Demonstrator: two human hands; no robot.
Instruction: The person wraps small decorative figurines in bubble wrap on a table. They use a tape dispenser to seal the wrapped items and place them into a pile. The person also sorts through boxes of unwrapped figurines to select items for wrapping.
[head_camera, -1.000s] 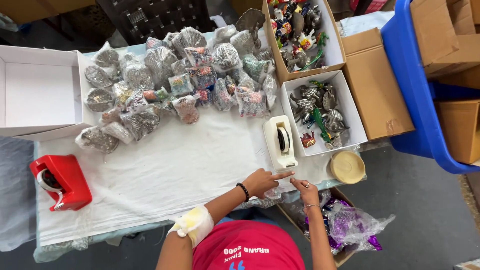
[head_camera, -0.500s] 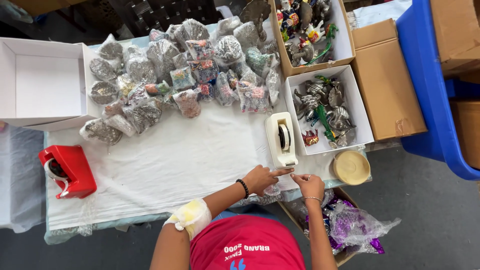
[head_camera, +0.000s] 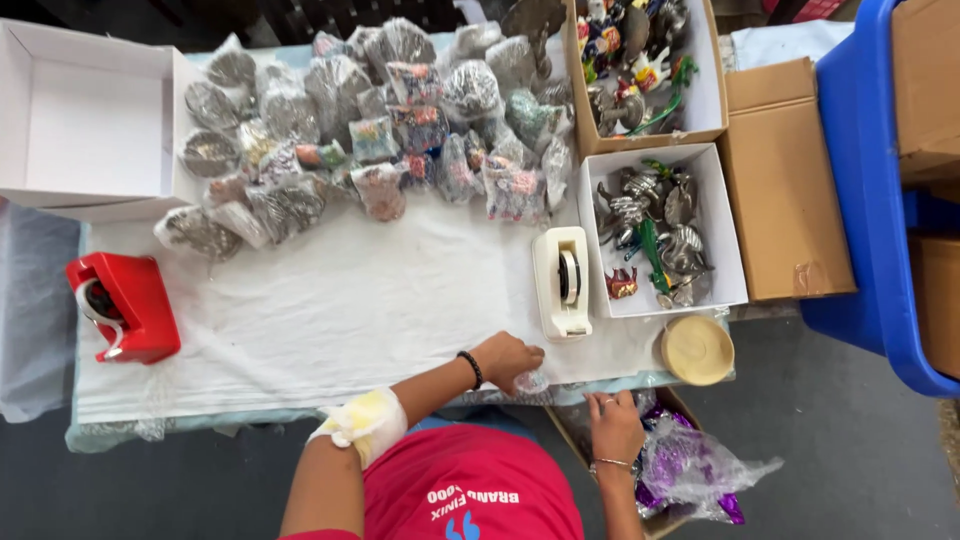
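Head view: at the cloth-covered counter (head_camera: 330, 320), the left hand (head_camera: 505, 358) pinches a small clear plastic bag (head_camera: 531, 381) at the near edge beside the white tape dispenser (head_camera: 562, 282); the right hand (head_camera: 615, 425) reaches, fingers loose, toward crinkly bags (head_camera: 700, 468) below. Light, slippery film; best gripped at its mouth.

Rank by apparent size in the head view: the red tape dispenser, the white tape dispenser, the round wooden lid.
1. red tape dispenser
2. white tape dispenser, narrower, though not by much
3. round wooden lid, clearly smallest

All rest on the same table, so nearness hardly skews this.
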